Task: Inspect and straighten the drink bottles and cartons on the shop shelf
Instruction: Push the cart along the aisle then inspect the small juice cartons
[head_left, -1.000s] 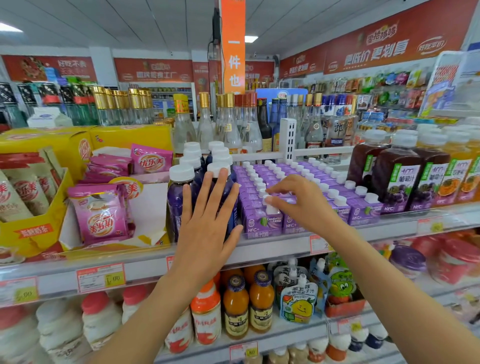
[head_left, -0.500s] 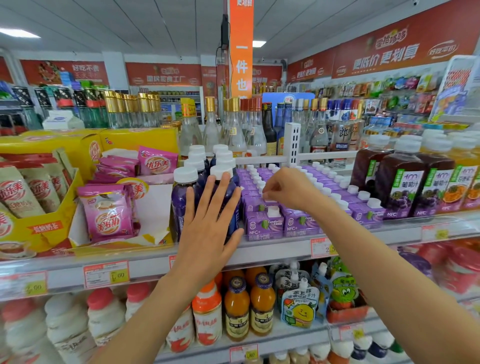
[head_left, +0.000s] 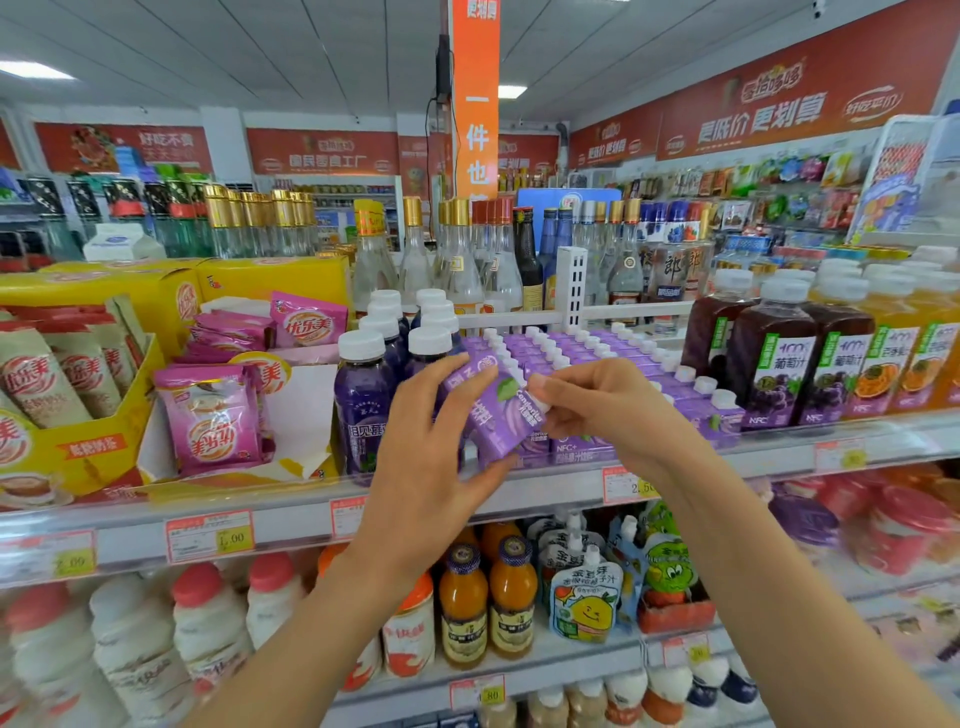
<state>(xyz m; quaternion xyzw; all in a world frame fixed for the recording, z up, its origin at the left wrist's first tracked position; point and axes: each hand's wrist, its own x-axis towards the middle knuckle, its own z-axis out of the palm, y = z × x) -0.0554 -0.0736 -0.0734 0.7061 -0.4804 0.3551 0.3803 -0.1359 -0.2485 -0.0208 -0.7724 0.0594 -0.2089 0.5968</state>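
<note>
Broadly, the upper shelf (head_left: 291, 525) runs across the whole view, and both its ends are cut off by the frame. Rows of small purple cartons (head_left: 587, 348) with white caps fill its middle, though the front row is partly hidden behind the hands. Purple bottles (head_left: 363, 395) stand just to their left. Dark grape juice bottles (head_left: 774, 358) stand to their right, blurring toward the edge. The left hand (head_left: 426, 457) wraps fingers and thumb round the lower body of a tilted carton (head_left: 501, 415), held in front of the rows with its top leaning right. The right hand (head_left: 608, 405) pinches that carton's top end. Its fingertips cover most of the white cap, and the slanted label print is hard to read.
</note>
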